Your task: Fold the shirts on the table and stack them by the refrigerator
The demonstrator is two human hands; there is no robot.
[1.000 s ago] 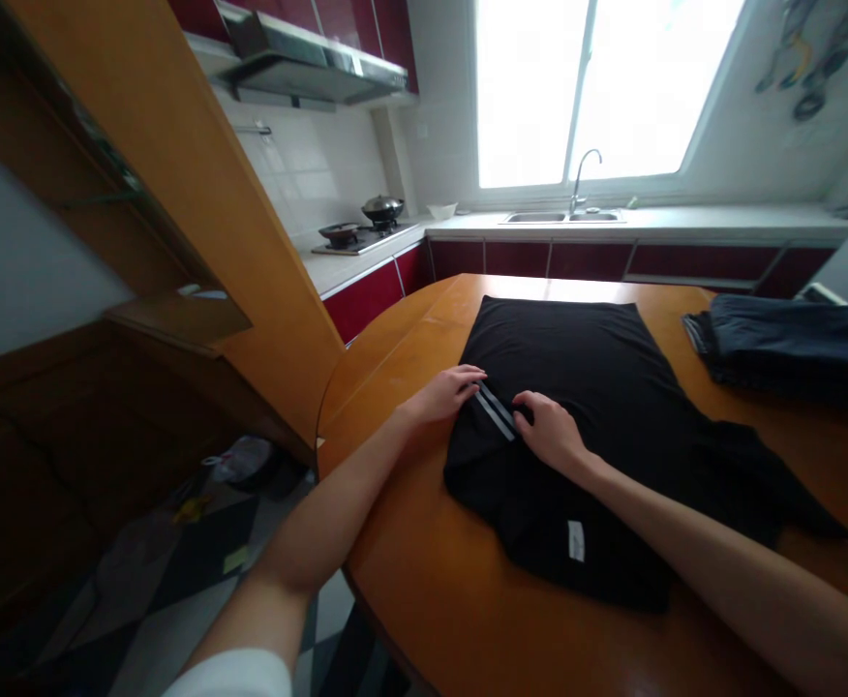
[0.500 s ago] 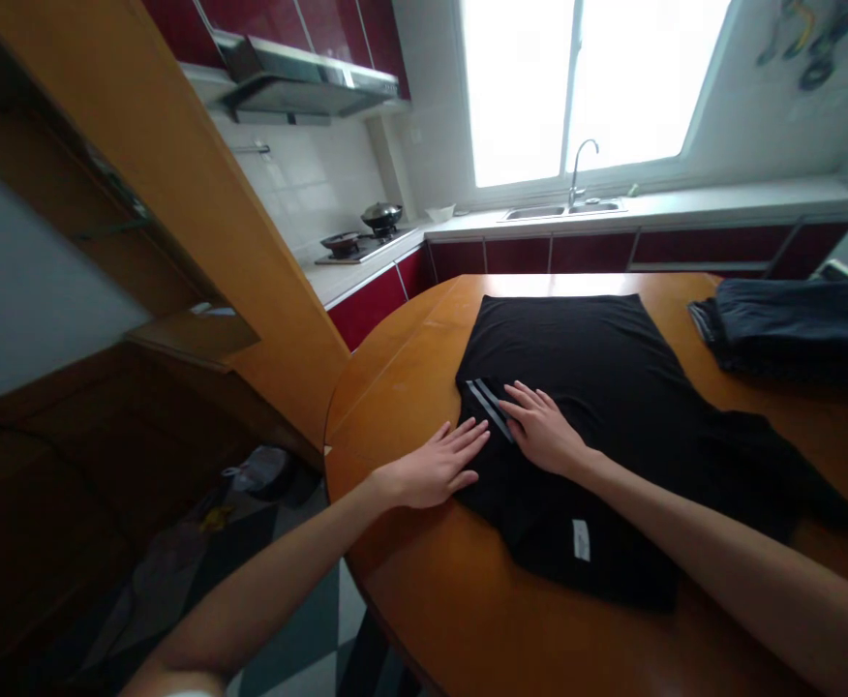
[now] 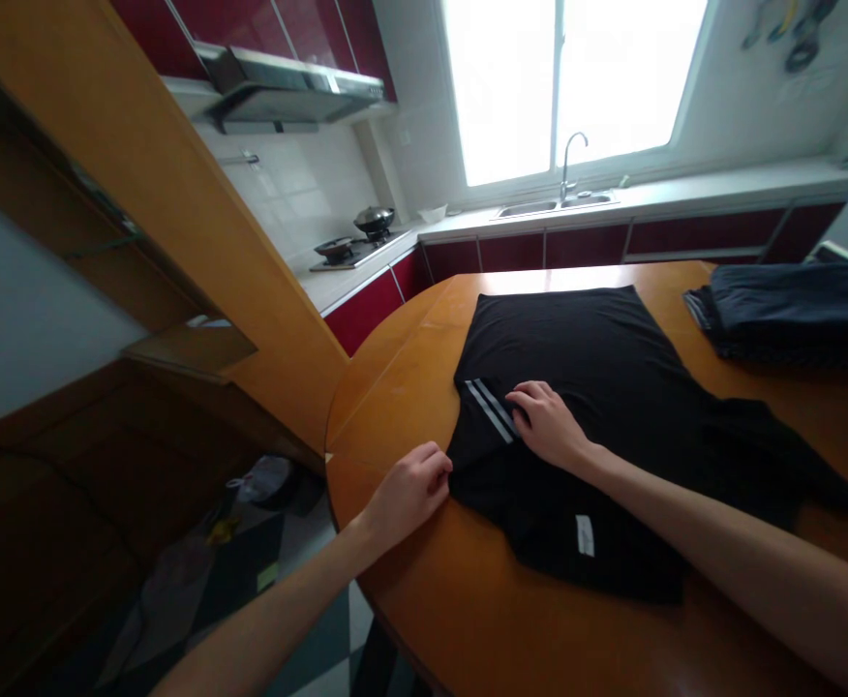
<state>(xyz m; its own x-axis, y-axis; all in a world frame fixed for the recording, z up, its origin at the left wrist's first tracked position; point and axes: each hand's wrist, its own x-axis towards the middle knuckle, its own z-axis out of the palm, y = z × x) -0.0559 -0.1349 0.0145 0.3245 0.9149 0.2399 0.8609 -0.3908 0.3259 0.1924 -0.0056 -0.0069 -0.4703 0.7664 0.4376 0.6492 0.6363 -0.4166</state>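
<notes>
A black shirt (image 3: 569, 339) lies spread on the wooden table (image 3: 387, 397), its straight edge at the far side and a small white label (image 3: 585, 535) near the person. On the left, two pale stripes (image 3: 488, 411) cross what looks like a sleeve end resting over the body; on the right, a pointed flap of cloth (image 3: 779, 455) reaches out over the wood.

The left hand (image 3: 409, 492) is at the shirt's left edge, fingers curled in and thumb and forefinger pinching the border of the cloth. The right hand (image 3: 546, 418) rests on the shirt just right of the stripes, fingers bent and close together; its fingertips are turned under against the dark fabric, so one cannot tell whether they pinch it or only press.

The cloth should handle as light, limp and soft, probably with some stretch and a little slip over the smooth tabletop. It is hardly fragile, but it would wrinkle readily if pulled from one point. Seams and borders seem the best places to take hold, with a second hand steadying the fabric beside them.

Folded dark garments (image 3: 794, 305) lie at the far right, apart from the shirt.
</notes>
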